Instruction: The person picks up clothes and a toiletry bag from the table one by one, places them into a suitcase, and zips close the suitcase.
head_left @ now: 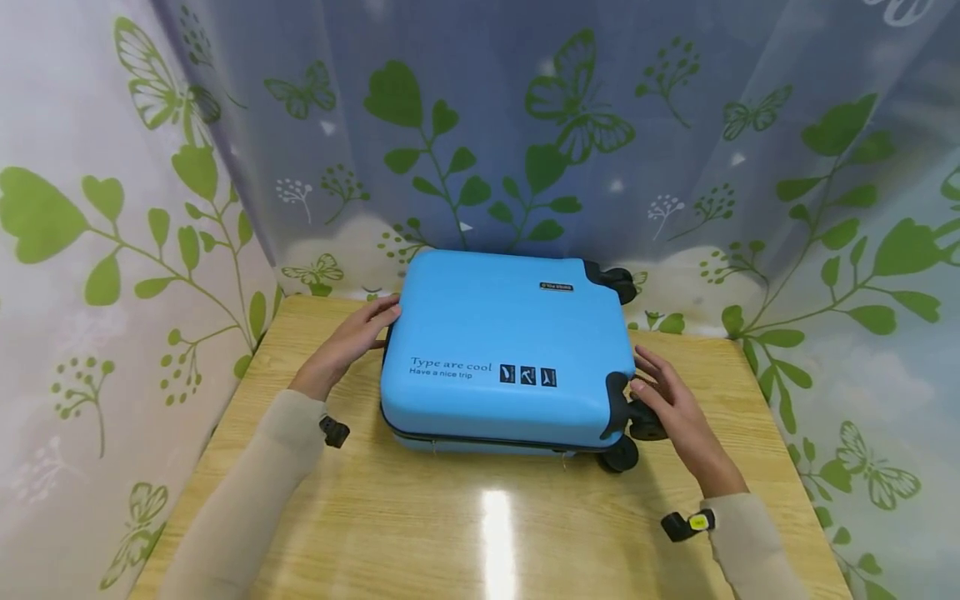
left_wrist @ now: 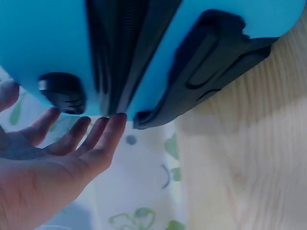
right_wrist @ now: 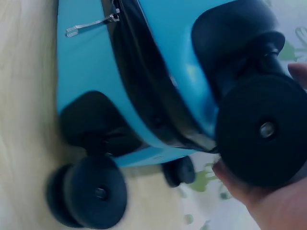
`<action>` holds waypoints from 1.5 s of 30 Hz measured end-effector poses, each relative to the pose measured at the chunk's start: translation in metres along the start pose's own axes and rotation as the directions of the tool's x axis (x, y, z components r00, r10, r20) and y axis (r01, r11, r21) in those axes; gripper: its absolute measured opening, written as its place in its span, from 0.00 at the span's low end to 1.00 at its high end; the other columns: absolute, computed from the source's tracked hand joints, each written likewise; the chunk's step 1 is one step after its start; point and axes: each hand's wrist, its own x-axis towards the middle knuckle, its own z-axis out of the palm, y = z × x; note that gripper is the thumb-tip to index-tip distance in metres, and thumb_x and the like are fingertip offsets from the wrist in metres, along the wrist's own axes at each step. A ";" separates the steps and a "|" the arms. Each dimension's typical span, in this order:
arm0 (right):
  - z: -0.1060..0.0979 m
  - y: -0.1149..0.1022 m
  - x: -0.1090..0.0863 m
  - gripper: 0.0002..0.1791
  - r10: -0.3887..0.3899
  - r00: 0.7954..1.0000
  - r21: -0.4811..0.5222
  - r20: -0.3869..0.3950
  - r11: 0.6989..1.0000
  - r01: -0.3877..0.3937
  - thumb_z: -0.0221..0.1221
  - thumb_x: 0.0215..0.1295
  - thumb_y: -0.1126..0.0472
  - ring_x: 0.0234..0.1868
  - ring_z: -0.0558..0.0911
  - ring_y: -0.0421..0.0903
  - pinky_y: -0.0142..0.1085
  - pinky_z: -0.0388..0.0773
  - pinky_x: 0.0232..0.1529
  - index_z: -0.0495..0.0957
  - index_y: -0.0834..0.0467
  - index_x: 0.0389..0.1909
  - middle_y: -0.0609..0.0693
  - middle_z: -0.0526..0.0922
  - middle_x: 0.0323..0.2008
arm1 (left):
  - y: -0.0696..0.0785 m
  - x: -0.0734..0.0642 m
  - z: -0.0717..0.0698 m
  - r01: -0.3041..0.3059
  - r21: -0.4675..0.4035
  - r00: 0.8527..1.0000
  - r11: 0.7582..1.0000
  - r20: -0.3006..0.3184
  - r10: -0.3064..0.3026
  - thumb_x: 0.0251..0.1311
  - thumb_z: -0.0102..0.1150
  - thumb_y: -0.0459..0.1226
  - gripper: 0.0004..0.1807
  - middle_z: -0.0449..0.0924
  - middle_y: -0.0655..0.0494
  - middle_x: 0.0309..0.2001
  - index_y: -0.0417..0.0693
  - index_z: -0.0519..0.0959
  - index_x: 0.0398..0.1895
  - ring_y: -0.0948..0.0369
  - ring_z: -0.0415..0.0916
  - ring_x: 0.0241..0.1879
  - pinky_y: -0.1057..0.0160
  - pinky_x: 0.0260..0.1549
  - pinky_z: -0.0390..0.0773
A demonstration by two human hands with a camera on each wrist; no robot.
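Note:
A light blue hard-shell suitcase [head_left: 495, 333] lies flat on the wooden table, its printed face up. The left hand [head_left: 352, 335] is at the end without wheels, fingertips at the upper edge. In the left wrist view, its fingers [left_wrist: 108, 139] are spread loosely beside the zipper seam [left_wrist: 125, 48] and a small black foot [left_wrist: 62, 93]. At the wheeled end, the right hand [head_left: 671, 400] has its fingers along the side and its thumb by the black corner guard [head_left: 617, 404]. A black wheel [right_wrist: 264, 129] partly hides that hand in the right wrist view.
The wooden table [head_left: 420, 525] extends in front of the suitcase. A patterned curtain [head_left: 480, 108] hangs close behind it, with similar cloth on both sides. A metal zipper pull [right_wrist: 91, 26] hangs from the seam. Each wrist wears a small black device [head_left: 334, 431].

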 end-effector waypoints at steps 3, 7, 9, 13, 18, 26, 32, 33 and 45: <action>0.001 -0.010 0.002 0.37 -0.081 0.997 -0.115 -0.013 0.990 0.079 0.54 0.87 0.51 0.85 0.59 0.66 0.55 0.67 0.81 0.53 0.50 0.89 0.58 0.56 0.87 | 0.005 -0.010 -0.003 -0.058 0.040 0.998 0.997 -0.002 0.058 0.84 0.51 0.56 0.40 0.52 0.46 0.88 0.51 0.55 0.90 0.40 0.58 0.84 0.35 0.79 0.66; 0.005 -0.024 0.003 0.37 -0.172 0.985 -0.284 -0.001 0.945 0.165 0.60 0.84 0.53 0.86 0.54 0.71 0.75 0.56 0.77 0.59 0.49 0.87 0.60 0.54 0.87 | 0.008 -0.025 -0.005 -0.098 0.114 0.995 0.989 -0.009 0.100 0.84 0.54 0.53 0.36 0.55 0.45 0.87 0.50 0.61 0.87 0.39 0.64 0.81 0.35 0.75 0.70; 0.009 -0.030 0.003 0.37 -0.205 0.979 -0.374 0.008 0.907 0.193 0.63 0.81 0.53 0.86 0.53 0.71 0.79 0.55 0.75 0.63 0.49 0.86 0.61 0.53 0.87 | 0.008 -0.033 -0.005 -0.107 0.166 0.993 0.980 -0.024 0.113 0.83 0.55 0.53 0.34 0.59 0.45 0.86 0.52 0.66 0.85 0.40 0.67 0.79 0.34 0.72 0.73; 0.020 -0.042 0.003 0.37 -0.264 0.964 -0.498 0.033 0.832 0.245 0.67 0.77 0.51 0.86 0.52 0.70 0.80 0.55 0.73 0.68 0.50 0.83 0.60 0.52 0.88 | 0.009 -0.048 -0.003 -0.158 0.256 0.984 0.954 -0.042 0.174 0.82 0.58 0.52 0.29 0.65 0.47 0.83 0.54 0.73 0.80 0.41 0.70 0.77 0.34 0.68 0.76; 0.037 -0.057 0.007 0.38 -0.367 0.926 -0.578 0.092 0.737 0.349 0.71 0.72 0.50 0.86 0.52 0.72 0.79 0.53 0.76 0.72 0.50 0.80 0.61 0.56 0.86 | 0.015 -0.067 0.004 -0.236 0.300 0.963 0.924 -0.053 0.263 0.81 0.62 0.45 0.24 0.73 0.46 0.77 0.50 0.77 0.75 0.43 0.75 0.72 0.39 0.65 0.81; 0.063 -0.072 0.015 0.42 -0.447 0.868 -0.677 0.215 0.572 0.462 0.73 0.68 0.42 0.85 0.57 0.72 0.79 0.48 0.78 0.72 0.48 0.80 0.61 0.62 0.84 | 0.024 -0.091 0.019 -0.277 0.397 0.941 0.875 -0.073 0.332 0.79 0.65 0.41 0.13 0.84 0.50 0.57 0.48 0.84 0.61 0.54 0.82 0.51 0.51 0.51 0.83; 0.075 -0.076 0.017 0.45 -0.453 0.851 -0.707 0.266 0.508 0.492 0.72 0.67 0.36 0.85 0.57 0.70 0.78 0.49 0.79 0.70 0.45 0.82 0.58 0.61 0.85 | 0.025 -0.107 0.025 -0.304 0.453 0.935 0.838 -0.026 0.353 0.77 0.67 0.41 0.04 0.86 0.61 0.39 0.52 0.84 0.47 0.63 0.81 0.40 0.59 0.46 0.83; 0.076 -0.077 0.017 0.46 -0.452 0.849 -0.709 0.273 0.502 0.495 0.72 0.66 0.36 0.85 0.57 0.70 0.77 0.49 0.79 0.70 0.45 0.82 0.58 0.61 0.85 | 0.026 -0.110 0.026 -0.306 0.465 0.937 0.831 -0.009 0.350 0.77 0.67 0.41 0.03 0.86 0.62 0.38 0.54 0.84 0.46 0.65 0.82 0.39 0.60 0.45 0.83; 0.088 -0.080 0.017 0.49 -0.438 0.844 -0.731 0.312 0.457 0.507 0.73 0.64 0.33 0.85 0.59 0.67 0.73 0.52 0.81 0.68 0.44 0.83 0.57 0.62 0.85 | 0.014 -0.131 0.044 -0.286 0.590 0.958 0.755 0.170 0.230 0.77 0.66 0.47 0.10 0.92 0.67 0.38 0.57 0.94 0.42 0.72 0.83 0.34 0.63 0.36 0.82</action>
